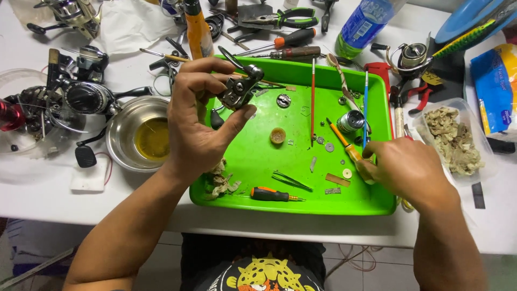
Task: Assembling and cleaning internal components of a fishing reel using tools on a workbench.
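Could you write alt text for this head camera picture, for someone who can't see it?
Over a green tray of small parts, a person's left hand holds up a dark metal reel part while the right hand grips a yellow-handled screwdriver.

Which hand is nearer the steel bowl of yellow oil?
Left. The left hand is raised just right of the steel bowl; the right hand is across the green tray.

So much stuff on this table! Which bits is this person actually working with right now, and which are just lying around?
In use:
- left hand holding a dark metal reel part
- right hand gripping a yellow-handled screwdriver
- green tray beneath both

Lying about:
- orange-and-black screwdriver
- tweezers
- steel bowl of yellowish liquid
- pliers
- blue bottle
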